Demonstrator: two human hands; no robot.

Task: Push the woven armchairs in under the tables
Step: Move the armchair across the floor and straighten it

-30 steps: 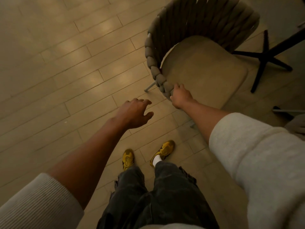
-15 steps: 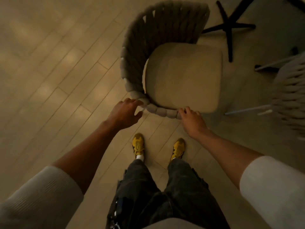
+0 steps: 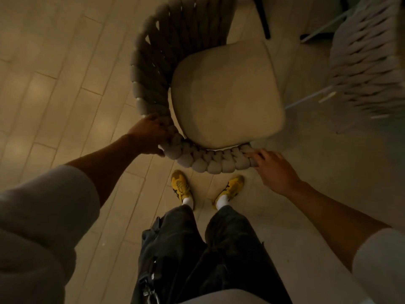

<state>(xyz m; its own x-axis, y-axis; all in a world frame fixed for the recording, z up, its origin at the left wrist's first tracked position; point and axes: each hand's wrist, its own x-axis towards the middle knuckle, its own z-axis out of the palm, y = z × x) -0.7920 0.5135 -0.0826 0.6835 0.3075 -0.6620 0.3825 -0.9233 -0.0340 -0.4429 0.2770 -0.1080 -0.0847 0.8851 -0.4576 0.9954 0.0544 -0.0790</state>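
On planks (image 3: 57, 99), braided armchair (image 3: 210, 161), rounded cushion (image 3: 225, 91)

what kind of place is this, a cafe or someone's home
Likely a cafe or restaurant dining area: a woven armchair with a matching second armchair beside it, a black table leg beyond, and plank flooring.
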